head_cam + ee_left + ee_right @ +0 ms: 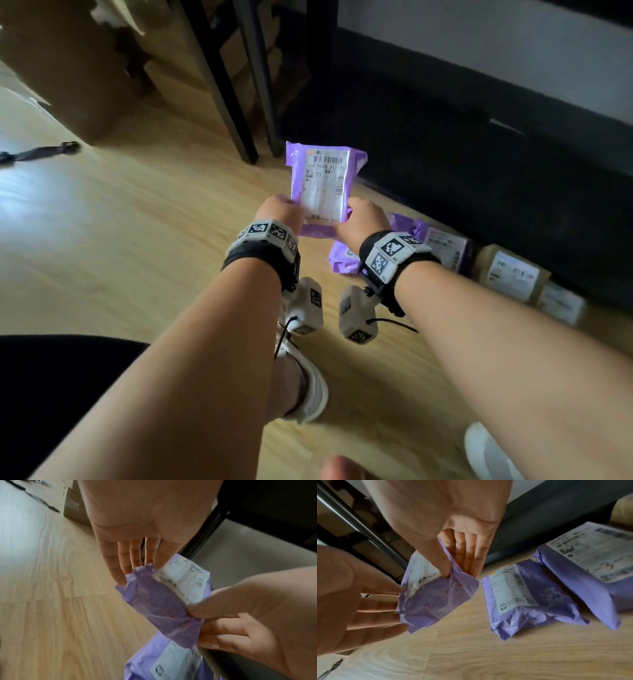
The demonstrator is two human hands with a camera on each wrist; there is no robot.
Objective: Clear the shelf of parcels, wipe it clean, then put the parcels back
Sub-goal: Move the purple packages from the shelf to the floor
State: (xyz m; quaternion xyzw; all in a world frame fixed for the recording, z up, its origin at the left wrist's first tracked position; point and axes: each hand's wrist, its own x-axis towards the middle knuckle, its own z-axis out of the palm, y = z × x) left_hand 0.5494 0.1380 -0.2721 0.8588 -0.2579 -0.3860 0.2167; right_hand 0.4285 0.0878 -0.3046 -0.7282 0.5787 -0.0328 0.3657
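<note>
A purple parcel with a white barcode label is held up off the wooden floor between both hands. My left hand pinches its lower left corner, thumb on the label side and fingers nearly straight behind. My right hand pinches the lower right corner, thumb on top and fingers underneath. The parcel's crumpled purple end faces both wrist cameras. Beside the held parcel stand black upright posts.
On the floor to the right lie two more purple parcels and two tan labelled ones, along a dark low edge. A cardboard box stands far left, a black strap on the floor. My shoes are below.
</note>
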